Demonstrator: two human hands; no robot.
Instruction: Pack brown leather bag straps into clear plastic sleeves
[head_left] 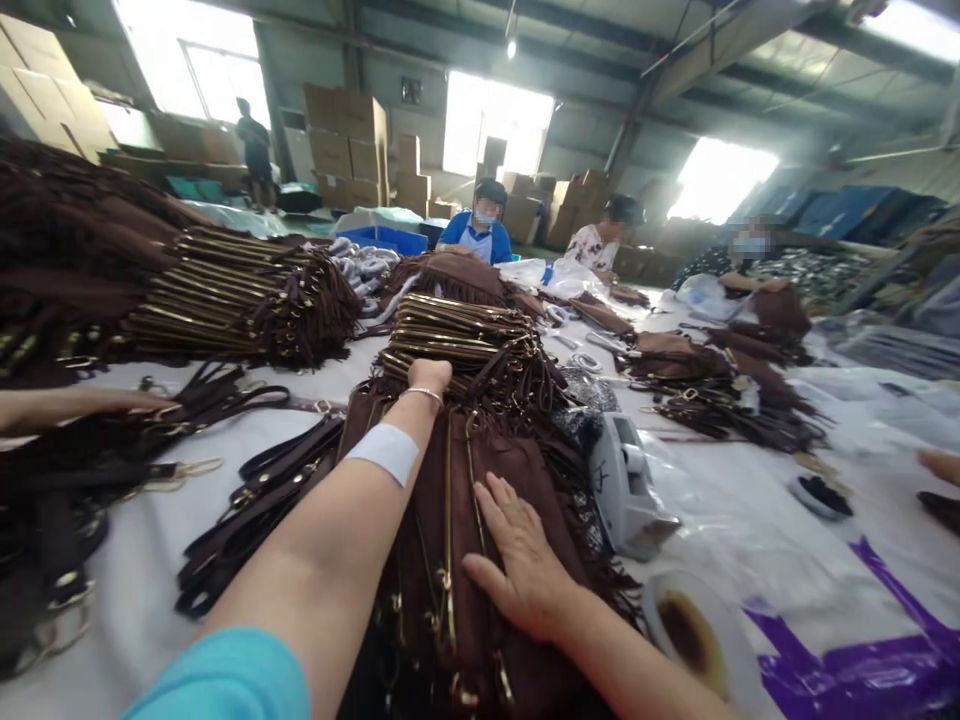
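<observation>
My left hand reaches far forward, its fingers curled at the near side of a stack of brown fringed bags with gold zippers. It looks closed on one of these bags, though the fingertips are hidden. Flat on a nearer row of brown bags rests my right hand, fingers outstretched and apart, holding nothing. Gold zippers run along this row, and fringe hangs at its right side. Black-brown straps with metal clasps lie to the left of my left forearm.
A white tape dispenser and a tape roll stand at right, near purple plastic. Another large bag stack rises at left. A co-worker's arm reaches over straps at the left edge. Several people sit across the table.
</observation>
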